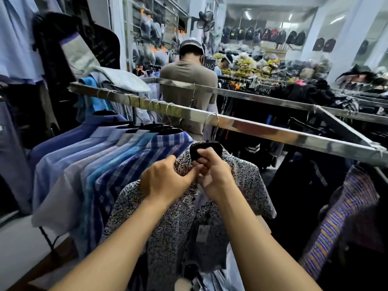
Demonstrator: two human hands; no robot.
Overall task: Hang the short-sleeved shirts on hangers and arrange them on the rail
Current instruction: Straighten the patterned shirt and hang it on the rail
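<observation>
The leaf-print shirt (pixel 241 177) already hangs on its black hanger (pixel 206 149) from the rail (pixel 262 128), beside a row of blue shirts (pixel 100 164) — left hand (pixel 165 181) and right hand (pixel 214 174) both pinch its collar, apparently fastening the top button. Only straightening and spacing seem left

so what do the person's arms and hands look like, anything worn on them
The left forearm and right forearm are bare to the picture's lower edge, no sleeves in view. The left hand and right hand wear no gloves; no watch, bracelet or ring shows.
</observation>
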